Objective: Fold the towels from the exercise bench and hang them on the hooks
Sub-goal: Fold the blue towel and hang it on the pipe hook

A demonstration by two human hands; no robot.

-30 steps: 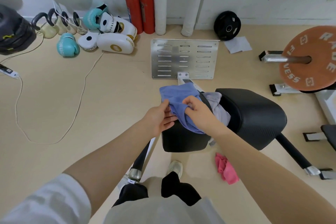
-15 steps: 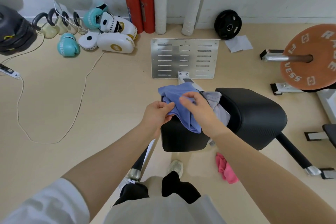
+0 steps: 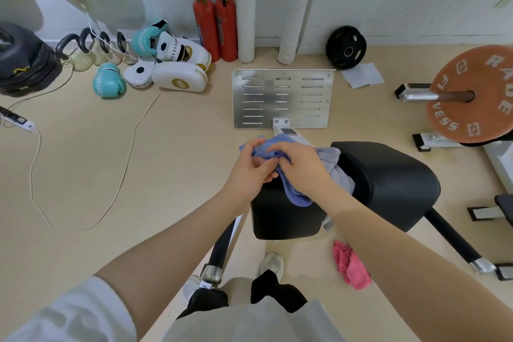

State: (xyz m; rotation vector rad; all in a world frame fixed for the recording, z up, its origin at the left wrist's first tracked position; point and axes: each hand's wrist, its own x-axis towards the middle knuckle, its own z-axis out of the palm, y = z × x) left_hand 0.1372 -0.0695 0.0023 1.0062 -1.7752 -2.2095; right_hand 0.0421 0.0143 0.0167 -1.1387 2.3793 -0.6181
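Observation:
A blue towel is bunched over the near pad of the black exercise bench. My left hand pinches its upper left edge. My right hand grips the cloth just beside it, fingers curled over the fold. Behind my right hand a pale grey towel lies in the gap between the two bench pads. A pink towel lies crumpled on the floor under the bench. No hooks are in view.
A metal footplate lies ahead of the bench. Two red extinguishers, boxing gloves and pads and kettlebells line the wall. An orange weight plate on a bar stands right. A cable loops across the floor left.
Both hands have drawn closer together on the blue towel and lifted its upper edge slightly. The grey and pink towels have not moved.

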